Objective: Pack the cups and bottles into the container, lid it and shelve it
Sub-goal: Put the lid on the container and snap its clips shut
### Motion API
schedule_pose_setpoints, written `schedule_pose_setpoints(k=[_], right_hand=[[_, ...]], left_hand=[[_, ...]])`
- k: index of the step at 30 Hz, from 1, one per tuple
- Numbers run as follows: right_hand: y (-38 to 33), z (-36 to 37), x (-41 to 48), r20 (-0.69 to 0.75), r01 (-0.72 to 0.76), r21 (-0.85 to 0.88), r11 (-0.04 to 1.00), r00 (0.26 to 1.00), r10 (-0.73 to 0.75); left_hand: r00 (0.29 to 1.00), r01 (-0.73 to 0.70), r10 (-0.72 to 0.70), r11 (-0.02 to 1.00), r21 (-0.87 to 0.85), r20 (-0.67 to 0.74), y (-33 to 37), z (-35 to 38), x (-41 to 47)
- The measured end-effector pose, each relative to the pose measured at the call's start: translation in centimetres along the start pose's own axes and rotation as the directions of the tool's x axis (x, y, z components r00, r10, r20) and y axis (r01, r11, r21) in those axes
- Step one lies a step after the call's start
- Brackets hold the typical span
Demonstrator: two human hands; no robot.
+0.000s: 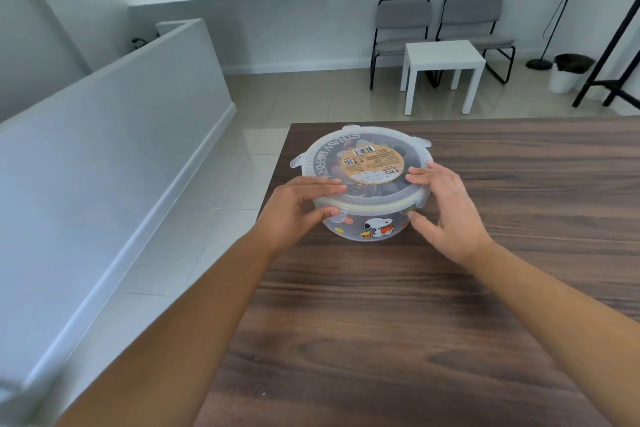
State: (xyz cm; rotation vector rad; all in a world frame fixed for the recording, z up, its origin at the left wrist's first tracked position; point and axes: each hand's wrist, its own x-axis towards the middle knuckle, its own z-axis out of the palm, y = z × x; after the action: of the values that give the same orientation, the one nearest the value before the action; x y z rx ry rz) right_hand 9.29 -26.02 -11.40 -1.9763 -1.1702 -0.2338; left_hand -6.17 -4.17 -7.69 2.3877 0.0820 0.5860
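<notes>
A round translucent container (pixel 372 224) with cartoon dog stickers stands near the far left corner of the dark wooden table (pixel 433 322). Its clear lid (pixel 363 158) with a tan label lies on top, with clip tabs sticking out around the rim. Dark shapes show through the lid; I cannot tell what they are. My left hand (pixel 298 210) holds the container's near left side, fingers on the lid, thumb at a front clip. My right hand (pixel 446 211) holds the near right side, fingers on the lid's rim, thumb against the wall.
The table's left edge runs close to the container, with tiled floor beyond. A low white partition wall (pixel 114 135) stands at left. Across the room are a small white side table (pixel 443 62), two grey chairs (pixel 440 24), a lamp stand and a white bin (pixel 568 71).
</notes>
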Motion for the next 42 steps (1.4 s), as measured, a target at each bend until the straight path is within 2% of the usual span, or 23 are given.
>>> schedule_pose_setpoints(k=[11, 16, 22, 25, 28, 30, 35, 42], right_hand=[[-0.8, 0.5, 0.1, -0.025, -0.018, -0.045, 0.999, 1.000, 0.016], [-0.6, -0.1, 0.2, 0.023, -0.020, -0.059, 0.998, 0.999, 0.022], [-0.4, -1.6, 1.1, 0.099, 0.015, -0.169, 0.986, 0.995, 0.001], [-1.8, -1.8, 1.8, 0.107, 0.016, -0.255, 0.967, 0.994, 0.012], [-5.1, 0.2, 1.9, 0.133, 0.099, -0.273, 0.957, 0.989, -0.065], [-6.9, 2.1, 1.5, 0.149, 0.138, -0.257, 0.956, 0.984, -0.102], [-6.4, 2.1, 1.3, 0.095, 0.108, -0.215, 0.971, 0.991, -0.090], [-2.1, -2.1, 0.8, 0.088, 0.021, -0.161, 0.987, 0.996, -0.006]], left_hand=[[0.982, -0.094, 0.107, 0.992, 0.090, -0.156, -0.8, 2.3, -0.9], [0.989, -0.068, 0.080, 0.993, 0.098, -0.121, -0.9, 2.1, -1.0], [0.990, -0.063, 0.083, 0.983, 0.171, -0.112, 0.1, 1.9, -0.7], [0.994, -0.019, 0.041, 0.978, 0.207, -0.105, -0.5, 0.2, 1.7], [0.995, 0.083, -0.096, 0.955, 0.285, 0.031, -1.9, -0.8, 4.1], [0.986, 0.126, -0.149, 0.959, 0.254, 0.073, -2.6, -0.6, 4.5], [0.994, 0.107, -0.102, 0.969, 0.223, -0.033, -2.8, 0.1, 3.7], [0.997, 0.018, 0.010, 0.942, 0.336, -0.083, -0.2, 1.6, 0.9]])
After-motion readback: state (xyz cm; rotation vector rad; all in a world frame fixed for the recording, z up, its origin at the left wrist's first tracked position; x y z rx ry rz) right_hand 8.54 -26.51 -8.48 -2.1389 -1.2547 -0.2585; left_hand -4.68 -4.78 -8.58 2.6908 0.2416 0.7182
